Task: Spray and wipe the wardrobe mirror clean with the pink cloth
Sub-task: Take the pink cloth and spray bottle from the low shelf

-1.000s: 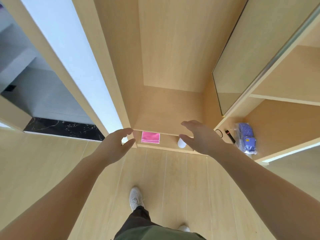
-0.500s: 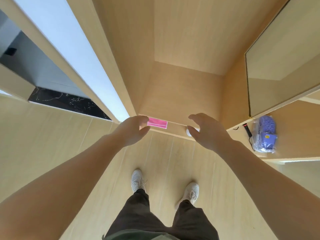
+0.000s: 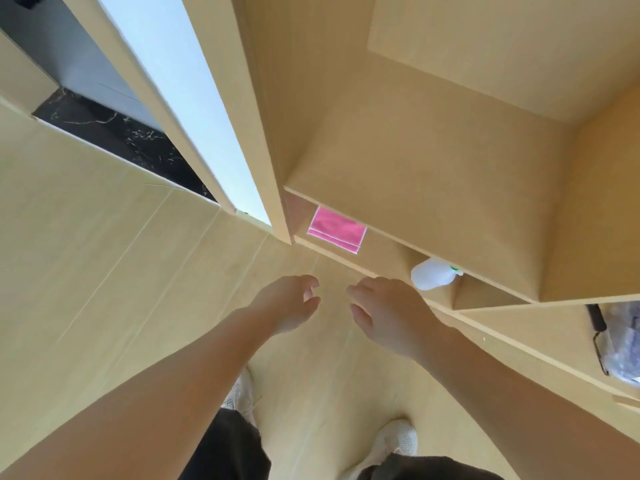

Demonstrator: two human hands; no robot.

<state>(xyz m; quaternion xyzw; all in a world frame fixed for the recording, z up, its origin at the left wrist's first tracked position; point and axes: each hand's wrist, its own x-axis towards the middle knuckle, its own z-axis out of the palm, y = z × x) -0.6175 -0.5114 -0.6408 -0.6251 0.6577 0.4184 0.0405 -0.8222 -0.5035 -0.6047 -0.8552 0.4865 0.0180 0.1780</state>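
Observation:
A folded pink cloth (image 3: 336, 229) lies flat on the bottom shelf of the wooden wardrobe (image 3: 415, 188), near its left wall. To its right on the same shelf stands a white spray bottle (image 3: 433, 274) with a green bit at its nozzle, partly hidden under the shelf board above. My left hand (image 3: 289, 303) hovers over the floor just in front of the shelf, below the cloth, fingers apart and holding nothing. My right hand (image 3: 388, 311) is beside it, fingers spread, a short way left of the bottle and apart from it. The mirror is out of view.
A lower compartment at the right holds a clear plastic bag (image 3: 623, 341) and a dark thin object (image 3: 595, 317). Pale wooden floor (image 3: 138, 271) spreads on the left. A black marble strip (image 3: 114, 133) and a bright window gap (image 3: 180, 81) lie beyond. My white shoes (image 3: 394, 441) stand below.
The view has tilted down and closer to the bottom shelf. Both hands have dropped lower and drawn together, so the cloth and the bottle now show fully; the mirror has left the view.

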